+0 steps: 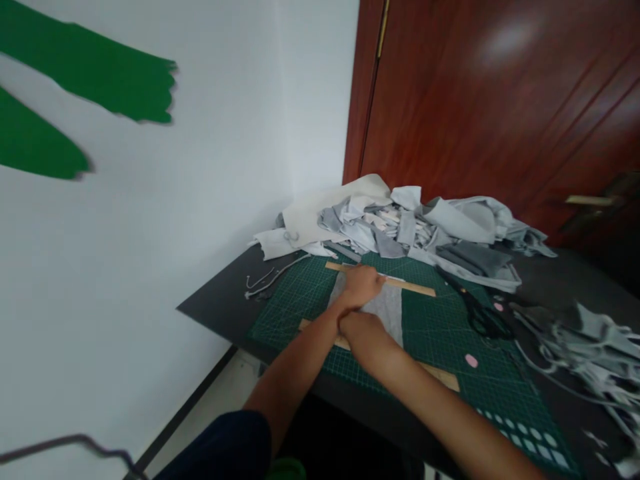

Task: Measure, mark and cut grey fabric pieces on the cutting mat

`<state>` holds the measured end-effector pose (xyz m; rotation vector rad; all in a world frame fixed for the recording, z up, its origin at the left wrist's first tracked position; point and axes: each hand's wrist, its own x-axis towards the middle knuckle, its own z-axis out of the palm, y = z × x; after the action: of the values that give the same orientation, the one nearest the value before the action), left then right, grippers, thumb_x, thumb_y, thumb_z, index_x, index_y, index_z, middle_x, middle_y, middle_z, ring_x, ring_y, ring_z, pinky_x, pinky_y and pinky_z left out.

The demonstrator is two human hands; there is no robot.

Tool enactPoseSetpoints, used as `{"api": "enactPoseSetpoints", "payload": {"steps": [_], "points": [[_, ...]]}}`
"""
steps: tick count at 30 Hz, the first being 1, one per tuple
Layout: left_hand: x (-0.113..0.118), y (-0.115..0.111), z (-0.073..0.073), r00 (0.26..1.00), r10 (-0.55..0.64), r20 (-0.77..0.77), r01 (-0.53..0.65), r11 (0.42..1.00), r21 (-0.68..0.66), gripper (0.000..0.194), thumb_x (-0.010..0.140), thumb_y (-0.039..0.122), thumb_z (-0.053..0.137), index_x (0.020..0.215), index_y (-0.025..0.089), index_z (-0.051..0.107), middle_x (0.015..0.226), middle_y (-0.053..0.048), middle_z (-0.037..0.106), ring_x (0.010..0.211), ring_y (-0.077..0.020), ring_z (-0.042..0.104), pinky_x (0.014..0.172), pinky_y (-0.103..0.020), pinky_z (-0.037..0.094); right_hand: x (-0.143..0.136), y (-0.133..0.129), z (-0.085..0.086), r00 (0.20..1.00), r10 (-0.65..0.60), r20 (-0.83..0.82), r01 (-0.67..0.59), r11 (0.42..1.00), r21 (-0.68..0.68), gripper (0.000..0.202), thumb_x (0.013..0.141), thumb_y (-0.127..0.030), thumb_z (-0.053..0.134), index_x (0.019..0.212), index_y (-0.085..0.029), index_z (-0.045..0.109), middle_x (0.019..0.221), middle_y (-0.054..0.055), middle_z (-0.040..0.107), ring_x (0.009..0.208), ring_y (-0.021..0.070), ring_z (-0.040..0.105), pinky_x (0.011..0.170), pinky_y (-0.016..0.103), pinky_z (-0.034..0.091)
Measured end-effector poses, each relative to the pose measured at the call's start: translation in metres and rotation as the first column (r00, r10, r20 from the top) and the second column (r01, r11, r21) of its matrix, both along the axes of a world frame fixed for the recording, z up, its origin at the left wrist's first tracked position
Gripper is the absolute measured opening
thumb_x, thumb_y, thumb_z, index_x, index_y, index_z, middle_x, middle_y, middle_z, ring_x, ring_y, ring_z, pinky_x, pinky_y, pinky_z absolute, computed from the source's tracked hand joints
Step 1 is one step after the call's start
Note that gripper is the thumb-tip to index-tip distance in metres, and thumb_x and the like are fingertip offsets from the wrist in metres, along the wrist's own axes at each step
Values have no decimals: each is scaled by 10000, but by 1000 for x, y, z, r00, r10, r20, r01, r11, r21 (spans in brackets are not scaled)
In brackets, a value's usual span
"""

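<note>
A piece of grey cloth [393, 311] lies on the green cutting mat [435, 327]. Across its far edge runs a wooden ruler [417, 288], and my left hand [364, 283] rests on the cloth with its fingers at that ruler. My right hand [357, 328] is nearer to me, beside my left wrist and over the cloth; its fingers are mostly hidden. A second wooden ruler [443, 377] crosses the near part of the mat and passes beneath my forearms.
Black scissors [483, 317] lie right of the cloth. Grey and white fabric scraps [395, 223] are heaped along the back, with more tangled strips [590, 353] at the right. A pink piece [471, 361] is on the mat. Cords [275, 277] lie at the left.
</note>
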<state>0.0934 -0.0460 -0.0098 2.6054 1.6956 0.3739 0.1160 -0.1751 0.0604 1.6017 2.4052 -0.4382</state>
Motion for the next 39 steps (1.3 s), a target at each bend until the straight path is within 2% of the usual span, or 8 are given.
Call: {"api": "enactPoseSetpoints", "payload": {"steps": [9, 14, 18, 22, 26, 31, 36, 39], "points": [[25, -16, -12, 1000, 9, 11, -9, 1000, 26, 408, 993, 453, 578, 1044, 106, 788, 1093, -193, 727, 1126, -312, 644, 920, -380, 514, -3, -10, 4, 978, 112, 178, -84, 984, -159, 429, 889, 62, 487, 1197, -57, 761, 1197, 228, 751, 1119, 373, 728, 890, 402, 604], [20, -11, -10, 999, -35, 8, 34, 999, 32, 363, 1009, 393, 569, 1055, 100, 779, 1058, -184, 733, 1115, -286, 650, 939, -364, 502, -4, -20, 3, 976, 147, 163, -131, 986, -103, 412, 886, 54, 516, 1179, -79, 772, 1191, 211, 759, 1052, 346, 756, 879, 369, 612], [19, -10, -11, 999, -38, 12, 37, 998, 49, 380, 1014, 373, 551, 1090, 60, 753, 1105, -216, 710, 1101, -307, 653, 929, -388, 504, -14, -35, 4, 969, 100, 228, -85, 994, -74, 355, 891, -39, 608, 1219, -57, 743, 1191, 247, 749, 1060, 416, 738, 855, 489, 620], [23, -10, -11, 1000, -30, -3, 30, 998, 61, 431, 1000, 399, 565, 1096, 16, 737, 1108, -251, 686, 1095, -350, 645, 893, -419, 510, -23, -45, 0, 959, 67, 274, -73, 997, 10, 317, 916, -11, 539, 1161, -11, 740, 1139, 292, 745, 1025, 412, 746, 793, 507, 623], [22, -8, -8, 998, -56, -38, 58, 997, 53, 412, 1003, 412, 559, 1054, 57, 761, 1053, -219, 711, 1033, -325, 671, 870, -396, 511, -24, -44, -6, 963, 8, 268, -33, 996, 87, 326, 922, 29, 487, 1135, -1, 732, 1084, 296, 754, 986, 391, 760, 766, 506, 627], [17, -3, -7, 994, -103, -36, 105, 994, 38, 373, 999, 399, 568, 1033, 87, 769, 1029, -199, 727, 1010, -304, 681, 895, -385, 498, -19, -36, -4, 976, 19, 219, -32, 998, 55, 337, 917, 40, 496, 1140, -40, 734, 1080, 255, 768, 966, 371, 769, 752, 485, 635], [20, -5, -10, 996, -90, -25, 91, 994, 63, 383, 997, 371, 568, 1201, 70, 690, 1086, -213, 705, 1067, -313, 648, 908, -397, 479, -18, -35, 0, 973, 29, 231, -30, 1000, 1, 302, 925, 12, 522, 1120, -44, 745, 1066, 240, 775, 986, 379, 764, 770, 484, 636], [24, -9, -13, 997, -76, -25, 78, 995, 67, 375, 993, 368, 568, 1146, 54, 704, 1098, -229, 692, 1079, -323, 630, 924, -411, 465, -18, -37, 3, 972, 56, 227, -58, 998, 0, 296, 921, -3, 541, 1137, -38, 740, 1083, 248, 769, 1019, 394, 753, 780, 493, 633]]}}
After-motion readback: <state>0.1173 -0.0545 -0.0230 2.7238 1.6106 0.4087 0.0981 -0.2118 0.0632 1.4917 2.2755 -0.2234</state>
